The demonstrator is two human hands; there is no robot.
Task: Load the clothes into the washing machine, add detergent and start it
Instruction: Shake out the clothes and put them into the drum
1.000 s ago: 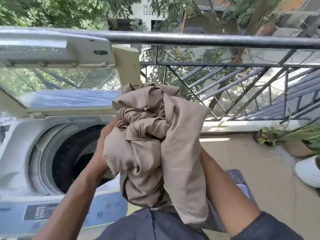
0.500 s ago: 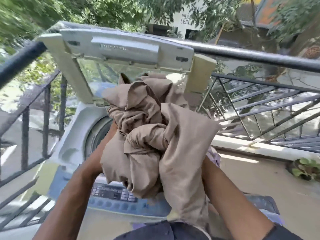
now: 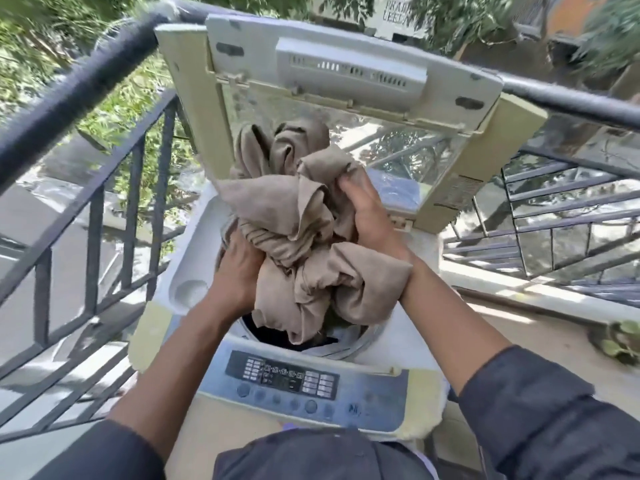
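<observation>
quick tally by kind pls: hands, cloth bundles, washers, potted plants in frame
Hands: 2, left hand and right hand, both gripping the cloth
Cloth bundles: 1, beige cloth bundle over the open drum
Washers: 1, top-load washing machine, lid up
Potted plants: 1, potted plant at the right edge
Total: 5

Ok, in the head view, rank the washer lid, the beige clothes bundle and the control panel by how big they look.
1. Raised washer lid, largest.
2. Beige clothes bundle.
3. Control panel, close to the bundle; it sits nearer the camera, so that ranking is unsure.
</observation>
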